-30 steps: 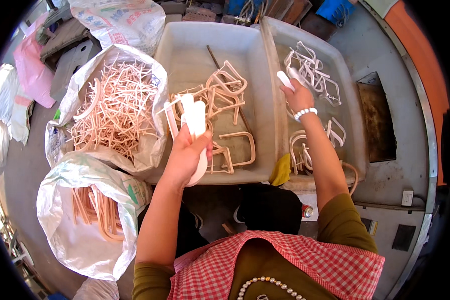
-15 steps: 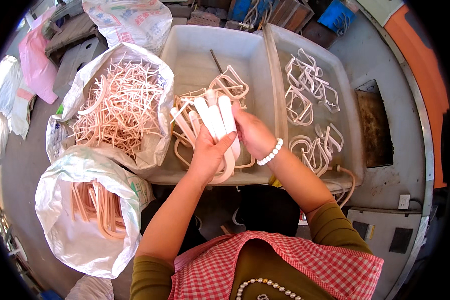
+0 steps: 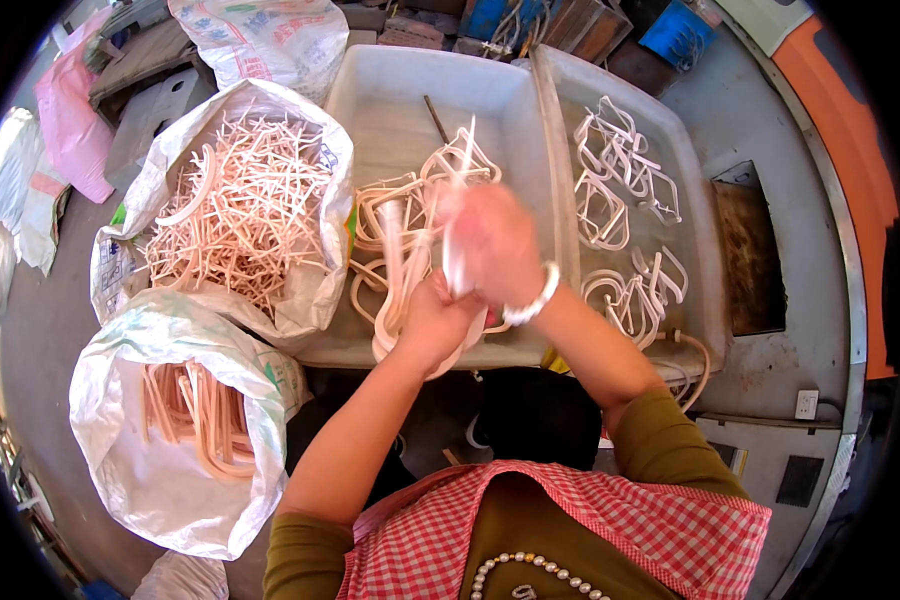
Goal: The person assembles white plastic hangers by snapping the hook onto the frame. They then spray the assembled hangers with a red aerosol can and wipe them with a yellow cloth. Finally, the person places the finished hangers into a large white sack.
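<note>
My left hand point(image 3: 438, 318) is closed around several curved, pale pink plastic pieces point(image 3: 398, 275), whose rounded lower ends hang below my fingers. My right hand point(image 3: 495, 245), wearing a white bead bracelet point(image 3: 538, 297), is just above and to the right of it, smeared by motion, so its fingers cannot be made out. A thin pale strip point(image 3: 467, 140) sticks up beyond the right hand; whether that hand grips it is unclear. Both hands are over the near part of a pale plastic tub point(image 3: 370, 95), with more looped pink pieces point(image 3: 385, 195) lying in it.
To the right, a second tub point(image 3: 555, 110) holds white looped frames point(image 3: 610, 150). On the left stand a white sack point(image 3: 320, 130) of thin pink sticks point(image 3: 245, 210) and a nearer sack point(image 3: 140, 470) with curved pink pieces point(image 3: 205, 415). A dark rod point(image 3: 435, 118) leans in the middle tub.
The pink bundle has tipped and dropped slightly toward me. My right hand has shifted over the top of it and is blurred, with a thin strip now showing above.
</note>
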The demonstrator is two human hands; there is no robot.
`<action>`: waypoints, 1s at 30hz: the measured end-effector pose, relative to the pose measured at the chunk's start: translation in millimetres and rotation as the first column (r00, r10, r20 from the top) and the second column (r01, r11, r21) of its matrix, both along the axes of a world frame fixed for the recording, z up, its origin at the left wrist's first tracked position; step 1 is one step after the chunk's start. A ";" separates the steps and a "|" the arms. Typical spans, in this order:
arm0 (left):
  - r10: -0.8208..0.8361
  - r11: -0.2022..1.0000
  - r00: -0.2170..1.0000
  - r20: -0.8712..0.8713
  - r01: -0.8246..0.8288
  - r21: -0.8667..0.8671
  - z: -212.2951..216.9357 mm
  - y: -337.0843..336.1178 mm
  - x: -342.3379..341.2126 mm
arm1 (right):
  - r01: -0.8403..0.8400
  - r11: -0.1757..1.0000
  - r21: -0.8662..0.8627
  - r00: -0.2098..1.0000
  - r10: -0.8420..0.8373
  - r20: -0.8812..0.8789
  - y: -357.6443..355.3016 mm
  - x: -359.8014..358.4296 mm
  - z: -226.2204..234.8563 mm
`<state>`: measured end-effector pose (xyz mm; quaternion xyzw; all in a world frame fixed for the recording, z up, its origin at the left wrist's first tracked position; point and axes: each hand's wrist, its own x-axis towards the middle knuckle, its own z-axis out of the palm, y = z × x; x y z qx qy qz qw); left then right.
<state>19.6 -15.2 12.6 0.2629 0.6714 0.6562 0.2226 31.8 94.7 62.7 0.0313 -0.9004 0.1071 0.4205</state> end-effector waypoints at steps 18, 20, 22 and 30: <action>-0.295 0.955 0.651 0.699 0.195 0.221 -11.7 -12.4 -61.5 | 0.309 0.346 -0.886 0.841 0.336 0.424 48.3 -31.6 -39.0; -0.284 0.959 0.652 0.703 0.184 0.217 -8.9 -13.4 -59.1 | 0.335 0.278 -0.900 0.806 0.411 0.427 35.3 -20.8 -30.0; -0.321 0.947 0.621 0.715 0.233 0.223 -7.8 -14.4 -59.2 | 0.337 0.261 -0.905 0.788 0.447 0.423 35.2 -12.6 -27.5; -0.329 0.931 0.602 0.727 0.335 0.144 -6.7 -15.4 -53.2 | 0.294 0.142 -0.945 0.759 0.566 0.321 48.3 25.7 -31.7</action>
